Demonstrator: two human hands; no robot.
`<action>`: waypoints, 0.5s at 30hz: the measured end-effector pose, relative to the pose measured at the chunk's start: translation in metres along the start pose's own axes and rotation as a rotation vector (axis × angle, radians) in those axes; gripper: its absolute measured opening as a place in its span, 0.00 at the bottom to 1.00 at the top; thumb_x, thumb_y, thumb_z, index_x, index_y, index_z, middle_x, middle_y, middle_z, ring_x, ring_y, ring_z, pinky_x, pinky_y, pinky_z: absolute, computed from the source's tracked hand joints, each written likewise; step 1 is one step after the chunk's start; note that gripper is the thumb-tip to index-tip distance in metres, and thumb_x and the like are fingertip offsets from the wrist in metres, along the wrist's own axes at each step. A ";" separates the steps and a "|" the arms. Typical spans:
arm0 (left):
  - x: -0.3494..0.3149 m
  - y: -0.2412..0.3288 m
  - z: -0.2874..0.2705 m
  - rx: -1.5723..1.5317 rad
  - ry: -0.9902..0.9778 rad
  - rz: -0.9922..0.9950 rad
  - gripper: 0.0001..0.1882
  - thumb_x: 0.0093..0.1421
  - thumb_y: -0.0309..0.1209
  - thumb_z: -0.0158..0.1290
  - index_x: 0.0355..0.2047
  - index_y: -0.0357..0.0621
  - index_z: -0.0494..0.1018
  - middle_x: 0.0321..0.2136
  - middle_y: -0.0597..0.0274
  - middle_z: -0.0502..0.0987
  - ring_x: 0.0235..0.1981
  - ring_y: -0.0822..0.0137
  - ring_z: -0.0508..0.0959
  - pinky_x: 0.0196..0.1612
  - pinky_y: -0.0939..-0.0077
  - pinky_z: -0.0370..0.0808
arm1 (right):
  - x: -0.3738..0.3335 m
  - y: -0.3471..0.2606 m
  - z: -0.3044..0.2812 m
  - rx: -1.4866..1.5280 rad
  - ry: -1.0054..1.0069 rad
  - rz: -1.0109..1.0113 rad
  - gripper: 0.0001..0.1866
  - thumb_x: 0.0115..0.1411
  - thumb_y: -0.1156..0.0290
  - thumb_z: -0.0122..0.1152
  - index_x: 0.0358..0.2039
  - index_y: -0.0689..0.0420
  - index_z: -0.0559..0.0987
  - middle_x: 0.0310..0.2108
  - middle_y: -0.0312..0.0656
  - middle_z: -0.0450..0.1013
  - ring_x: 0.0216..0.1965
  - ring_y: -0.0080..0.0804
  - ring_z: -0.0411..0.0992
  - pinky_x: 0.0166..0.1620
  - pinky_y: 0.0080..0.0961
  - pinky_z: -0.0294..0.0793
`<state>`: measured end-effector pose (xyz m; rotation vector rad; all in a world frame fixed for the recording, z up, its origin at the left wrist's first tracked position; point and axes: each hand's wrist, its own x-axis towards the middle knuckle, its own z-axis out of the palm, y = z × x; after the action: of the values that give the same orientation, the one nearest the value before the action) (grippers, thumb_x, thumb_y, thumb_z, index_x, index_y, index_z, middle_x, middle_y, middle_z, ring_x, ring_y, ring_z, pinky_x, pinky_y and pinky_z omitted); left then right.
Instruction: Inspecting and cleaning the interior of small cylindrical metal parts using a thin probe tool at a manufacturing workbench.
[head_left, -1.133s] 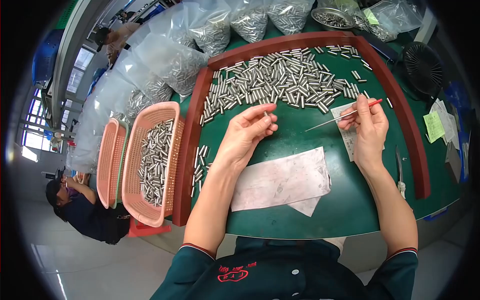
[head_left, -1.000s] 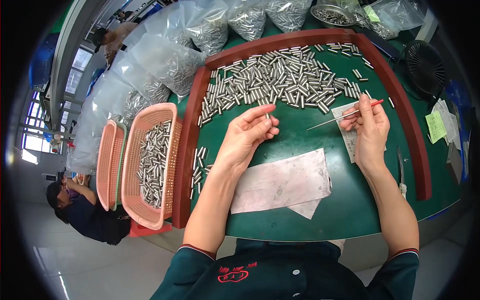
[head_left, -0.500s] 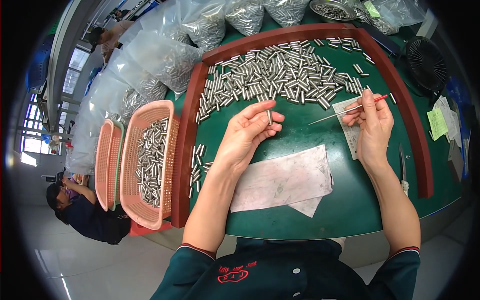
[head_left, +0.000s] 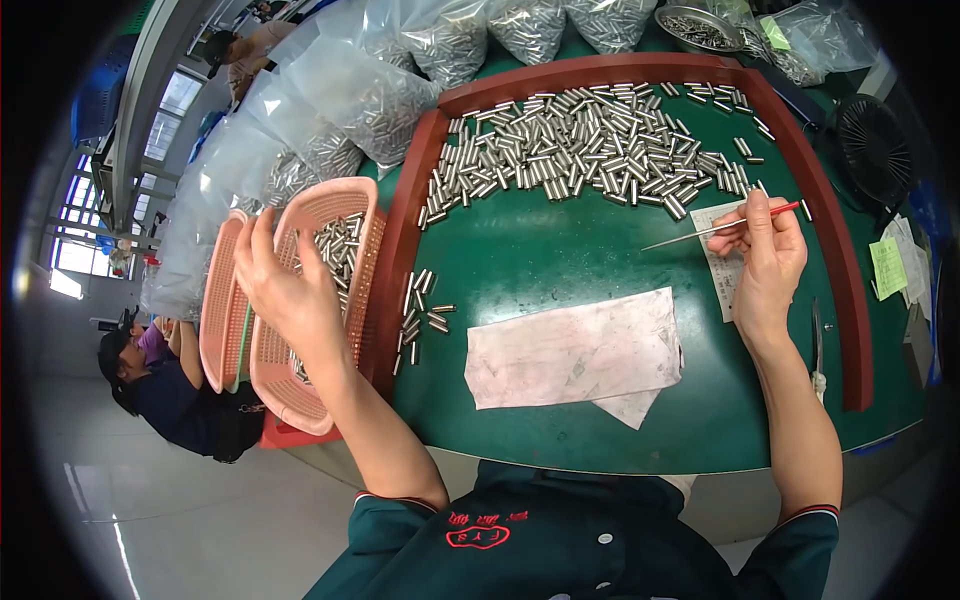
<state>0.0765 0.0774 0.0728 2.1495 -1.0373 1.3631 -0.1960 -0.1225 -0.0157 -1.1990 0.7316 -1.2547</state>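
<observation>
The left hand (head_left: 290, 295), fingers spread, nothing visibly gripped, hovers over a pink perforated plastic basket (head_left: 368, 250). At the hand's two o'clock, small silver metal cylinders (head_left: 580, 145), axes mixed, heap on the green tabletop (head_left: 560, 250), bare at their six o'clock. The nearer right hand (head_left: 768, 260) pinches a slim red-handled metal pick (head_left: 690, 236).

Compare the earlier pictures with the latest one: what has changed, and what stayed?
The left hand moved leftward from above the green table to over the larger pink basket; it now looks open, and the metal cylinder it held no longer shows. The right hand still holds the red-handled pointed tool; the pale cloth stayed put.
</observation>
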 end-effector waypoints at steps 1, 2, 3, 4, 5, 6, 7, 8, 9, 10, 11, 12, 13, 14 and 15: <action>-0.002 -0.004 0.000 0.004 0.002 0.002 0.12 0.50 0.25 0.52 0.36 0.34 0.71 0.28 0.53 0.74 0.30 0.57 0.73 0.38 0.67 0.69 | -0.001 -0.001 0.002 0.005 -0.002 0.000 0.13 0.59 0.63 0.50 0.23 0.59 0.68 0.19 0.39 0.70 0.16 0.21 0.68 0.21 0.12 0.66; -0.002 0.001 0.000 -0.098 -0.019 -0.042 0.12 0.50 0.25 0.52 0.36 0.34 0.71 0.26 0.54 0.74 0.28 0.60 0.73 0.36 0.69 0.69 | -0.001 -0.001 0.004 0.005 -0.006 0.000 0.13 0.59 0.63 0.50 0.23 0.59 0.68 0.19 0.39 0.70 0.16 0.21 0.68 0.21 0.12 0.66; -0.002 0.011 0.001 -0.203 -0.042 -0.084 0.11 0.51 0.25 0.52 0.35 0.34 0.71 0.25 0.54 0.74 0.26 0.62 0.73 0.34 0.70 0.69 | -0.001 0.000 0.002 0.003 -0.006 0.000 0.13 0.59 0.63 0.50 0.23 0.59 0.68 0.19 0.39 0.70 0.16 0.21 0.68 0.21 0.12 0.66; -0.003 0.025 0.003 -0.434 -0.190 -0.306 0.08 0.51 0.24 0.51 0.32 0.35 0.73 0.22 0.56 0.74 0.21 0.66 0.72 0.29 0.74 0.69 | -0.001 0.001 0.001 0.000 -0.003 0.001 0.13 0.59 0.63 0.50 0.23 0.59 0.68 0.19 0.39 0.70 0.16 0.21 0.68 0.21 0.12 0.66; -0.004 0.031 0.009 -0.534 -0.258 -0.324 0.05 0.52 0.24 0.51 0.29 0.35 0.73 0.19 0.57 0.73 0.18 0.70 0.71 0.24 0.77 0.69 | -0.001 0.001 -0.001 -0.001 -0.001 -0.005 0.13 0.59 0.63 0.50 0.23 0.59 0.68 0.19 0.39 0.70 0.16 0.21 0.68 0.21 0.12 0.66; -0.006 0.045 0.017 -0.642 -0.243 -0.296 0.04 0.52 0.25 0.51 0.26 0.35 0.73 0.17 0.57 0.73 0.16 0.69 0.71 0.22 0.75 0.68 | -0.001 0.001 -0.001 -0.005 -0.002 -0.009 0.13 0.59 0.64 0.50 0.24 0.59 0.68 0.19 0.39 0.70 0.16 0.21 0.68 0.21 0.12 0.66; -0.003 0.059 0.020 -0.571 -0.313 -0.182 0.07 0.51 0.28 0.53 0.24 0.35 0.73 0.14 0.55 0.72 0.14 0.66 0.72 0.20 0.73 0.67 | -0.001 0.002 -0.002 -0.005 -0.003 -0.009 0.13 0.59 0.64 0.50 0.24 0.59 0.68 0.19 0.39 0.70 0.16 0.21 0.68 0.21 0.12 0.66; -0.007 0.064 0.034 -0.543 -0.361 -0.133 0.12 0.50 0.34 0.56 0.20 0.36 0.73 0.11 0.53 0.70 0.12 0.61 0.71 0.19 0.71 0.67 | -0.001 0.001 -0.002 -0.009 0.000 -0.013 0.13 0.59 0.64 0.50 0.24 0.59 0.68 0.19 0.39 0.70 0.16 0.21 0.68 0.21 0.12 0.66; -0.006 0.075 0.037 -0.493 -0.439 -0.153 0.16 0.49 0.38 0.57 0.17 0.36 0.71 0.10 0.52 0.69 0.12 0.57 0.70 0.19 0.70 0.66 | -0.001 0.000 -0.002 -0.012 0.002 -0.017 0.13 0.59 0.64 0.50 0.24 0.59 0.68 0.18 0.39 0.70 0.16 0.21 0.68 0.21 0.12 0.66; -0.004 0.082 0.042 -0.487 -0.519 -0.182 0.17 0.48 0.38 0.57 0.14 0.37 0.70 0.09 0.52 0.68 0.12 0.55 0.70 0.19 0.67 0.65 | -0.001 -0.001 -0.001 -0.009 -0.002 -0.018 0.13 0.59 0.64 0.50 0.24 0.59 0.68 0.18 0.39 0.70 0.16 0.21 0.68 0.21 0.12 0.66; -0.007 0.085 0.053 -0.494 -0.526 -0.136 0.14 0.47 0.36 0.57 0.15 0.37 0.70 0.10 0.52 0.69 0.14 0.54 0.71 0.20 0.65 0.66 | -0.001 -0.001 -0.002 -0.003 -0.002 -0.021 0.13 0.59 0.64 0.50 0.23 0.59 0.68 0.18 0.40 0.70 0.16 0.21 0.68 0.21 0.12 0.66; -0.012 0.086 0.065 -0.499 -0.533 -0.090 0.12 0.47 0.33 0.57 0.16 0.38 0.70 0.11 0.53 0.70 0.15 0.54 0.72 0.21 0.64 0.66 | -0.001 -0.001 -0.001 0.005 -0.003 -0.024 0.13 0.59 0.64 0.50 0.23 0.59 0.68 0.18 0.40 0.70 0.16 0.21 0.68 0.21 0.12 0.66; -0.016 0.086 0.073 -0.593 -0.585 -0.105 0.05 0.45 0.27 0.55 0.21 0.39 0.71 0.16 0.54 0.72 0.22 0.55 0.74 0.27 0.63 0.68 | -0.002 -0.001 0.000 0.011 -0.005 -0.025 0.13 0.59 0.64 0.50 0.23 0.59 0.68 0.18 0.40 0.70 0.16 0.21 0.68 0.21 0.12 0.66; -0.021 0.083 0.084 -0.590 -0.584 -0.033 0.06 0.44 0.25 0.56 0.24 0.39 0.71 0.17 0.56 0.72 0.22 0.59 0.73 0.27 0.67 0.68 | -0.002 -0.002 0.002 0.015 -0.015 -0.031 0.13 0.59 0.64 0.50 0.23 0.59 0.68 0.18 0.40 0.71 0.16 0.20 0.68 0.20 0.11 0.65; -0.024 0.085 0.090 -0.594 -0.586 0.042 0.09 0.42 0.23 0.56 0.27 0.39 0.72 0.19 0.57 0.72 0.22 0.62 0.73 0.28 0.71 0.68 | -0.002 -0.003 0.001 0.014 -0.018 -0.036 0.13 0.59 0.64 0.50 0.23 0.59 0.68 0.18 0.40 0.71 0.16 0.20 0.68 0.20 0.11 0.65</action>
<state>0.0603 -0.0276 0.0054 2.0754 -1.4707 0.3306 -0.1961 -0.1195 -0.0132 -1.2155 0.6900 -1.2750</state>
